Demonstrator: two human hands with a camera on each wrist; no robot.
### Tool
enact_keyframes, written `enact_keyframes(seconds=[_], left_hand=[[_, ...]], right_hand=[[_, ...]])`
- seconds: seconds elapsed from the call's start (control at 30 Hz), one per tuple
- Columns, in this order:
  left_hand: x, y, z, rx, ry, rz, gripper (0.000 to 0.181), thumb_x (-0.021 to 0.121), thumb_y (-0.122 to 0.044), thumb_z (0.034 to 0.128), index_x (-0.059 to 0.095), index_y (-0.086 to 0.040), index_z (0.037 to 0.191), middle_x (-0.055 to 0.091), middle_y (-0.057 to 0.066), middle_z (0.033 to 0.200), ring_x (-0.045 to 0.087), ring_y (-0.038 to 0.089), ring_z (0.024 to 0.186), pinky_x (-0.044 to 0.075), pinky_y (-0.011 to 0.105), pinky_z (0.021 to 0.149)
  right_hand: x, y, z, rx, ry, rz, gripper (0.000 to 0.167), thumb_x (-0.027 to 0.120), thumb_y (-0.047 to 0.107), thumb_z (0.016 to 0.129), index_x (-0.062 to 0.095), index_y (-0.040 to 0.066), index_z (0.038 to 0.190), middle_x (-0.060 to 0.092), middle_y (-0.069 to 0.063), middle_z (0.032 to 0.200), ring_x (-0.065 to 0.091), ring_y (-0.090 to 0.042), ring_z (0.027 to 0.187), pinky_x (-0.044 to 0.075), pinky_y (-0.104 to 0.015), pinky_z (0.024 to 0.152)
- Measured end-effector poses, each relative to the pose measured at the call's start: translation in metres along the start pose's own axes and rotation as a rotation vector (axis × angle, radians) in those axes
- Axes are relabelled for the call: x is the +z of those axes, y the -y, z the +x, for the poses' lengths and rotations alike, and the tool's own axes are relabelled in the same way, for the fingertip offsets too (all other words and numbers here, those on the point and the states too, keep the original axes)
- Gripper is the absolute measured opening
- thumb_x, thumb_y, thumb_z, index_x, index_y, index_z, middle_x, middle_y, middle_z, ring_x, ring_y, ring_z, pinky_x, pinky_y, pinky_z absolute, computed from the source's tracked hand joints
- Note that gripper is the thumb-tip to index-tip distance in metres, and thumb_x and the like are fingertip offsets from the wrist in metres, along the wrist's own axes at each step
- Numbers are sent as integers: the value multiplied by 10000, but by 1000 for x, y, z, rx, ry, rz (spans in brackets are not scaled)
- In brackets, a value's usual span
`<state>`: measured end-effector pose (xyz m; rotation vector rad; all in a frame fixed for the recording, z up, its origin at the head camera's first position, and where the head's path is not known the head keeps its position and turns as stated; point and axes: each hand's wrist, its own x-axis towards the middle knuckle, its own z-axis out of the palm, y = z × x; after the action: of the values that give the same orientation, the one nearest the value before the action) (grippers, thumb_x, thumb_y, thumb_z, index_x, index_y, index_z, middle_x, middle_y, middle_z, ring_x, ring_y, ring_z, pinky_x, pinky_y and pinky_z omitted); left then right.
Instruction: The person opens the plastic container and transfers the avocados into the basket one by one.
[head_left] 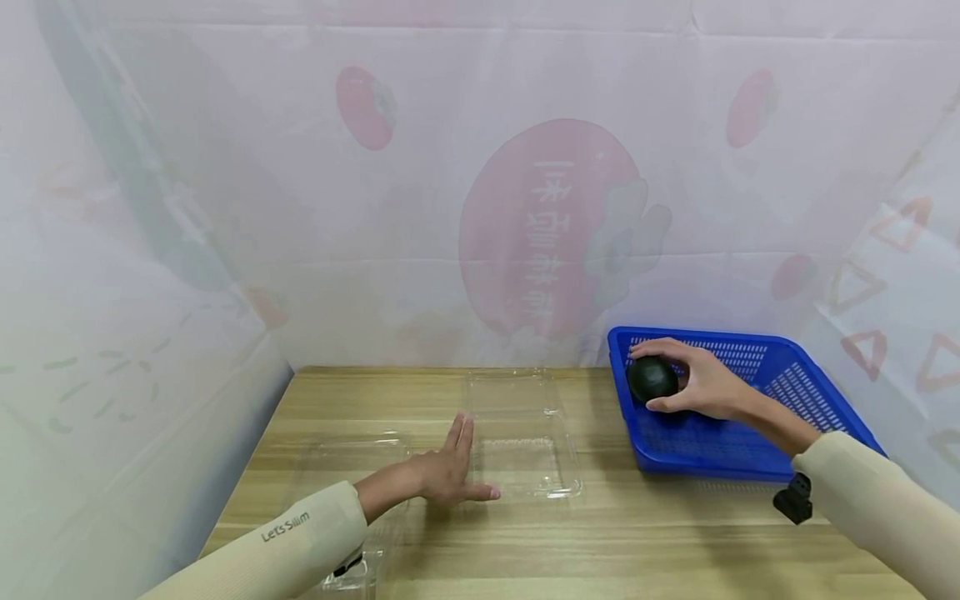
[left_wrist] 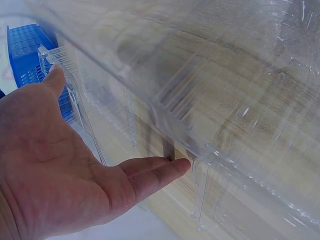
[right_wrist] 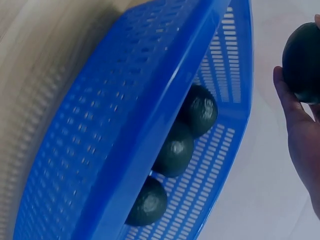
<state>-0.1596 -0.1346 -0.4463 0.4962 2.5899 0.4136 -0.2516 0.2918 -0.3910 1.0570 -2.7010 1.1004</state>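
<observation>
My right hand point(head_left: 705, 385) grips a dark green, rounded avocado point(head_left: 651, 379) between thumb and fingers, above the left part of a blue plastic basket point(head_left: 720, 475). In the right wrist view this avocado point(right_wrist: 302, 62) is partly cut off by the frame edge. Inside the basket lie more avocados point(right_wrist: 174, 149), three of them visible in a row. My left hand point(head_left: 447, 471), fingers straight and thumb spread, is at the left edge of a clear plastic clamshell box point(head_left: 564, 483). Its lid point(head_left: 513, 390) is folded back toward the wall. Whether the fingers touch the box I cannot tell.
More clear plastic packaging point(head_left: 345, 454) stands on the left of the wooden table point(head_left: 600, 542), partly behind my left forearm. Its transparent walls are hard to make out. A printed white curtain point(head_left: 412, 250) closes off the back and both sides.
</observation>
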Motion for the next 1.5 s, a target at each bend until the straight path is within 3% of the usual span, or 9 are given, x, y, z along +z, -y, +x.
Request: enact_keyframes(seconds=[0.3,0.53,0.77,0.97,1.37,1.5], left_hand=[[-2,0,-1,-9,6,1,1171,669,-608,989,-12,61,1668,-76,294,1738,665,460,1198,580,532,932],[0,1,0,-7,5,4,1173,669,-613,987,-6,65,1667,-69,297,1738,671,462,1184,586,520,920],[0,1,-1,-9,6,8,1170,664,-616,989,-6,63,1668,-70,294,1739,642,471,1239,571,548,951],[1,2,0,-13,10,4,1175,666,-618,987,-13,52,1671,-69,288,1742,653,479,1217,580,552,924],[3,1,-1,-3,-1,-18,1184,682,-613,979,-10,54,1671,-63,295,1739,667,497,1174,595,542,884],[3,0,-1,-5,-8,-14,1190,687,-620,972,0,54,1672,-55,290,1742,646,516,1204,573,576,938]], right_hand=[[-11,-5,-8,-5,-14,-47,651,938,155,793,671,209,1384,624,-130,1441,576,-37,1091,535,-283,656],[-18,-11,-13,-6,-26,-84,650,942,109,769,681,187,1359,638,-126,1422,539,33,1186,544,-271,744],[-28,-18,-20,5,-21,-75,655,937,118,788,661,137,1382,608,-169,1439,574,36,1109,575,-291,687],[-37,-25,-25,8,-39,-131,658,947,125,774,671,146,1371,628,-164,1424,529,88,1170,567,-270,749],[-52,-37,-34,88,-49,-185,669,961,165,770,676,133,1374,613,-188,1442,464,145,1167,557,-256,762],[-60,-43,-37,110,-40,-197,683,964,183,776,666,100,1384,610,-200,1436,438,152,1166,548,-250,772]])
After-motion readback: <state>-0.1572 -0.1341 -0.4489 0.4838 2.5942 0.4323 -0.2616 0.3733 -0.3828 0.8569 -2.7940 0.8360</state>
